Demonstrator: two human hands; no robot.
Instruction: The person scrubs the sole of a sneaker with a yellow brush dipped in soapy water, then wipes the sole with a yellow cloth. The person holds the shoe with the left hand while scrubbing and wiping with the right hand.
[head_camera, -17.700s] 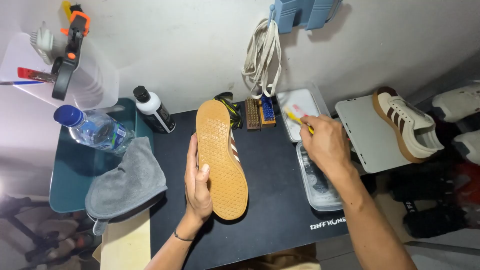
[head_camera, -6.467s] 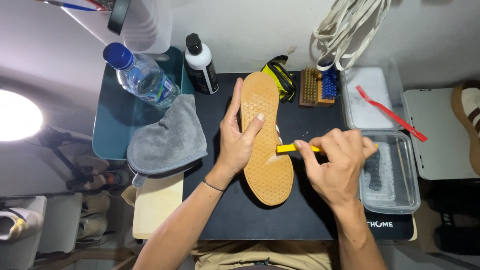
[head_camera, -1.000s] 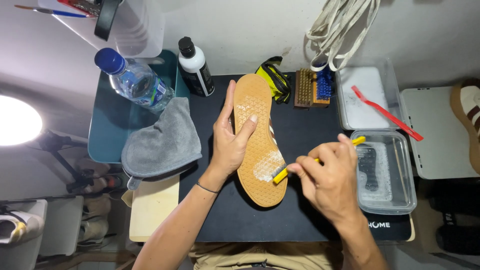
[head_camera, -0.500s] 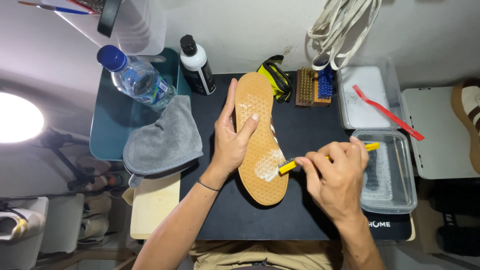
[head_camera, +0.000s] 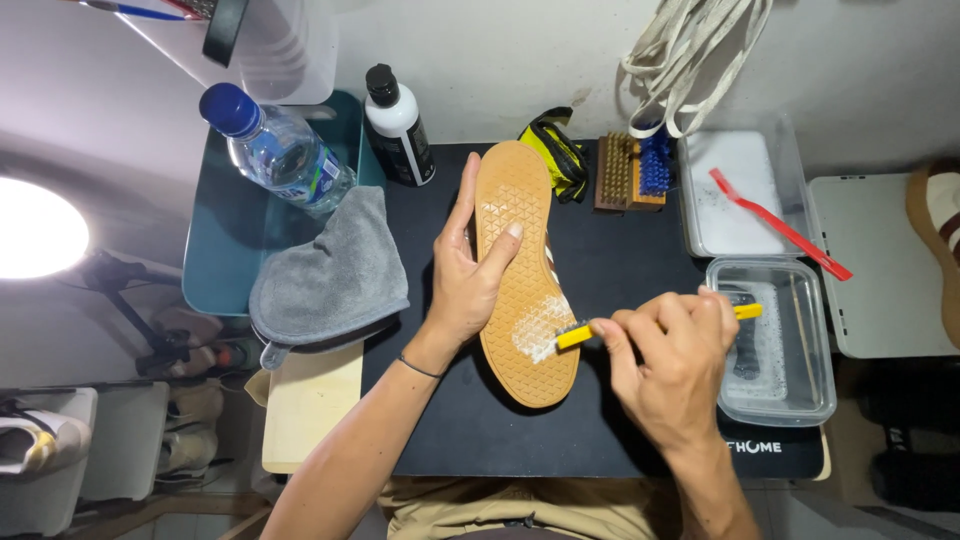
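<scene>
A sneaker (head_camera: 520, 250) lies sole-up on the black mat (head_camera: 610, 250), its tan rubber sole facing me. My left hand (head_camera: 465, 275) grips the shoe's left side, thumb pressed on the sole. My right hand (head_camera: 670, 365) holds a yellow toothbrush (head_camera: 575, 334), its head touching the heel part of the sole where white foam (head_camera: 540, 325) spreads. The brush handle's far end pokes out past my knuckles over the clear tub.
A grey cloth (head_camera: 330, 275), a water bottle (head_camera: 275, 150) and a black-and-white cleaner bottle (head_camera: 397, 125) sit at the left. Wooden brushes (head_camera: 628, 170) stand at the back. A clear tub of soapy water (head_camera: 775, 345), a lid with a red toothbrush (head_camera: 775, 220), laces and a second sneaker (head_camera: 935, 235) are right.
The yellow brush has shifted back and forth on the heel of the sole, and the foam patch has grown. My left hand keeps its grip on the shoe.
</scene>
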